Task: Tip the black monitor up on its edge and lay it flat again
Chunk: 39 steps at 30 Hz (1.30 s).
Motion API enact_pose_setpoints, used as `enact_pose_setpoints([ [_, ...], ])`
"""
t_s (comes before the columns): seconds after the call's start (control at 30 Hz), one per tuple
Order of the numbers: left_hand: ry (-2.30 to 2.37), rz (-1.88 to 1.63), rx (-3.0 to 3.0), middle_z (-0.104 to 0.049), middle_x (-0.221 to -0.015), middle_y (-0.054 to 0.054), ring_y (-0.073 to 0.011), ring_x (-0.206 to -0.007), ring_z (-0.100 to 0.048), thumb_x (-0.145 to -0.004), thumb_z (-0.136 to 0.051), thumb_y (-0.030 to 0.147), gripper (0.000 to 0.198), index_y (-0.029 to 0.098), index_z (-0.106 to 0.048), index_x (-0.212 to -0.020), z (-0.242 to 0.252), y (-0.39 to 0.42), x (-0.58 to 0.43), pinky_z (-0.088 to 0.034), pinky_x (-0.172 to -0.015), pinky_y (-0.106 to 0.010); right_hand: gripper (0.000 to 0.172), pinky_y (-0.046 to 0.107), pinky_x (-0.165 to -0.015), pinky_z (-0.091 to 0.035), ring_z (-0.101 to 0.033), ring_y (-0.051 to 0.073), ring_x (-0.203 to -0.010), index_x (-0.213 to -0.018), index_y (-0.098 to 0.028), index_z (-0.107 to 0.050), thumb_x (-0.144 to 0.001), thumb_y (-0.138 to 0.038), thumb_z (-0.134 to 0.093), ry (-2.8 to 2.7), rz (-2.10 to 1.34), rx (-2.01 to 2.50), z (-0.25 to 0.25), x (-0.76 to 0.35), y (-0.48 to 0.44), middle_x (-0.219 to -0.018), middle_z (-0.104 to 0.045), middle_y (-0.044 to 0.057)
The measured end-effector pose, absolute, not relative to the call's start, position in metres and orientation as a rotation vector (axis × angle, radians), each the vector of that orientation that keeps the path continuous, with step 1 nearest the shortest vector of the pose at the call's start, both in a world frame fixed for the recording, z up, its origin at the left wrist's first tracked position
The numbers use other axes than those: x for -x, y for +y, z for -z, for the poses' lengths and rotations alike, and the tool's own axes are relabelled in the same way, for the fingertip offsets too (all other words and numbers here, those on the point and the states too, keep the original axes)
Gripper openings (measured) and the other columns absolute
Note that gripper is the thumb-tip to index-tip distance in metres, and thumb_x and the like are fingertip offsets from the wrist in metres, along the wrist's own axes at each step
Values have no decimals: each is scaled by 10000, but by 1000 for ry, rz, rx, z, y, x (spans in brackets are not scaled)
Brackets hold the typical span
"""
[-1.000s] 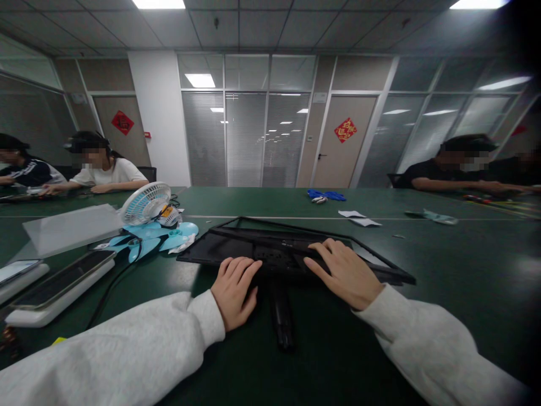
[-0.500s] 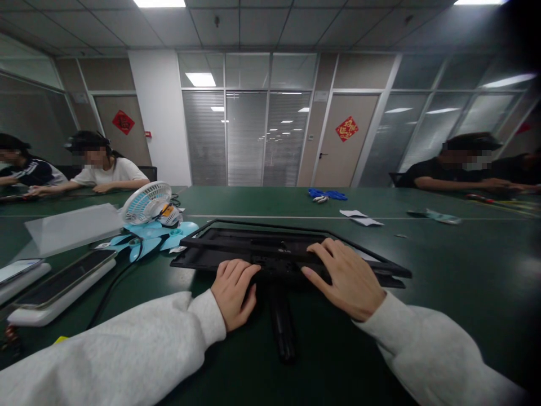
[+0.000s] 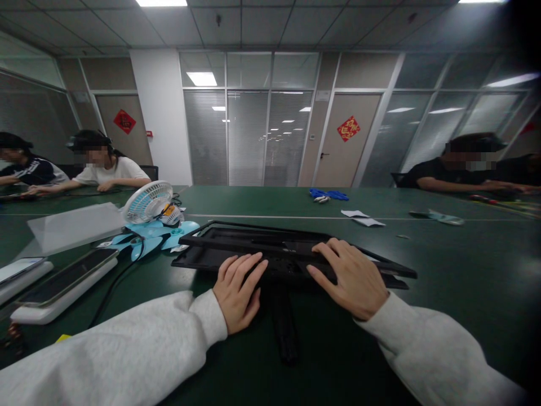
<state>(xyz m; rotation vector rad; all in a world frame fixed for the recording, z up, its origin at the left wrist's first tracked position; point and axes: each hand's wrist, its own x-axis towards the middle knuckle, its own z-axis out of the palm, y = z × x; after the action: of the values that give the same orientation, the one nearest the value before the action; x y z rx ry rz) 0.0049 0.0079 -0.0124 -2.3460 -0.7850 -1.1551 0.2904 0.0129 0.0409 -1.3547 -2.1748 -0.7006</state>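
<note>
A flat black monitor panel (image 3: pixel 236 248) lies face down on the green table (image 3: pixel 443 265), with a thin black frame (image 3: pixel 359 254) lying loosely over it. Its black stand arm (image 3: pixel 284 321) points toward me. My left hand (image 3: pixel 237 293) rests on the near edge of the panel, fingers stretched flat. My right hand (image 3: pixel 350 276) lies on the panel's middle, fingers spread and pressing down. Neither hand grips anything.
A small white and blue fan (image 3: pixel 149 211) with a cable stands to the left, beside a clear sheet (image 3: pixel 71 225) and two white flat devices (image 3: pixel 59 287). Blue gloves (image 3: pixel 327 194) and paper scraps (image 3: pixel 361 218) lie farther back. Other people sit at both far sides.
The panel and frame have shifted slightly, with the frame settling lower over the panel. My left fingers have stretched forward onto the panel edge; my right hand has stayed in place.
</note>
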Motion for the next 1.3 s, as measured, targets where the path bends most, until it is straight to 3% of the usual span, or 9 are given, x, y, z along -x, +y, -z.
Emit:
enact_pose_setpoints([
  [0.27, -852, 1073, 2361, -402, -1517, -116, -295, -1395, -348, -859, -496, 185, 668, 154, -341, -1508, 13, 9, -5, -240, -1126, -455, 396, 356, -749, -371, -500, 211, -816, -1018, -179, -602, -928, -533, -450, -2189, 738, 1355, -41, -290, 12, -942, -549, 80],
  [1.3, -912, 1078, 2349, -467, -1458, -125, -301, -1334, -410, -885, -501, 204, 633, 172, -373, -1504, 13, 6, -5, -248, -1074, -450, 365, 353, -740, -364, -513, 210, -809, -1009, -189, -619, -958, -493, -424, -2189, 753, 1355, -41, -286, 10, -932, -568, 78],
])
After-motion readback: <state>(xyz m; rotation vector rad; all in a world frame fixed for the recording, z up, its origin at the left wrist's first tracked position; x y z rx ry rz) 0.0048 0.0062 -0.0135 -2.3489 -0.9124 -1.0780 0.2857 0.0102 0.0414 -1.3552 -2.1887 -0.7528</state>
